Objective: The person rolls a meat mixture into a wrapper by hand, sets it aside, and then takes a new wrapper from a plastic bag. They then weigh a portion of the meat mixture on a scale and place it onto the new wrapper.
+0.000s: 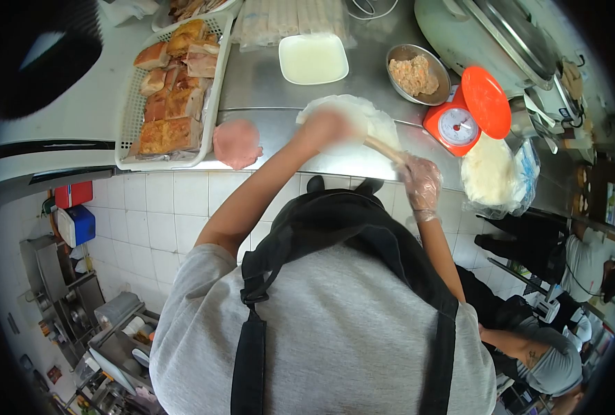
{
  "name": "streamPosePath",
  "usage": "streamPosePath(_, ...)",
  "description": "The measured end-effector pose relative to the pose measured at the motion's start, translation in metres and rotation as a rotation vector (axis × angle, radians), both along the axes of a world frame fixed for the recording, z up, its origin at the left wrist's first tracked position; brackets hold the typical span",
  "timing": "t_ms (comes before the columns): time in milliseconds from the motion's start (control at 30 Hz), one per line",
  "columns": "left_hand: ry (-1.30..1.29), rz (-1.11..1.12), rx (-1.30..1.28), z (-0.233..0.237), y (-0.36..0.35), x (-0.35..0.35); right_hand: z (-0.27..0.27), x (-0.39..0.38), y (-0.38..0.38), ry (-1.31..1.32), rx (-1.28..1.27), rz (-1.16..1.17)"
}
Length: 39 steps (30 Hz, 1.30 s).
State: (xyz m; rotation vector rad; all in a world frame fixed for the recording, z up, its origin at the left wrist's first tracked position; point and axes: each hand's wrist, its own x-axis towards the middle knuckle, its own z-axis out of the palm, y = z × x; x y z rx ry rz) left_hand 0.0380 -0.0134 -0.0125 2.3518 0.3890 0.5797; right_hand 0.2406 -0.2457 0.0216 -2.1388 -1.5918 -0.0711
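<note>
My left hand (329, 129) is bare and smeared by motion over a stack of thin white wrapper sheets (382, 127) at the counter's front. Its fingers cannot be made out. In a clear plastic glove, my right hand (422, 182) closes around the near end of a light-brown stick (385, 149). The stick slants across the front of the sheets toward my left hand. Behind the sheets stands a square white dish (313, 59) with pale liquid. To its right is a metal bowl (428, 81) with an orange-pink minced filling (414, 75).
A white basket (126, 131) of browned meat pieces stands left, beside a round pink item (237, 144). Wrapped white rolls (290, 19) lie at the back. An orange scale (452, 126) and bagged white sheets (488, 173) are right. Other people (553, 356) stand at right.
</note>
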Motion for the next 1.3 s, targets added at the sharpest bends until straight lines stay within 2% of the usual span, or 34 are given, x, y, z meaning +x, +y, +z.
streamPosePath(100,0.064,-0.013,-0.013,0.002,0.006,0.006,0.015,-0.019,0.021,-0.105,0.170,-0.016)
streamPosePath(200,0.123,-0.061,-0.024,0.001,0.016,0.010,0.021,-0.041,0.065,0.033,0.197,0.232)
streamPosePath(300,0.233,-0.074,-0.077,0.006,0.025,0.009,-0.005,-0.048,0.090,0.174,0.175,0.287)
streamPosePath(333,0.278,-0.068,-0.104,0.007,0.027,0.008,-0.012,-0.046,0.093,0.142,0.098,0.277)
streamPosePath(400,0.266,-0.061,-0.149,0.012,0.029,-0.005,-0.019,-0.044,0.096,0.083,-0.065,0.261)
streamPosePath(533,0.152,0.093,-0.265,0.021,0.012,-0.019,-0.024,-0.042,0.098,0.070,-0.112,0.274)
streamPosePath(633,-0.127,0.179,0.007,0.023,-0.014,-0.019,-0.029,-0.038,0.103,0.096,-0.100,0.259)
streamPosePath(767,-0.161,0.224,-0.034,0.009,-0.041,-0.014,-0.033,-0.034,0.107,0.034,-0.020,0.273)
streamPosePath(1000,-0.211,0.219,-0.069,-0.001,-0.030,-0.011,-0.039,-0.039,0.116,0.041,-0.083,0.064)
streamPosePath(1100,-0.187,0.206,-0.074,-0.005,-0.023,-0.008,-0.063,-0.029,0.121,-0.065,0.002,0.056)
streamPosePath(1200,-0.181,0.171,-0.093,-0.009,-0.016,-0.006,-0.022,-0.040,0.116,0.137,0.027,-0.001)
streamPosePath(1300,-0.182,0.113,-0.080,-0.010,-0.007,-0.004,-0.024,-0.046,0.110,0.058,0.130,0.141)
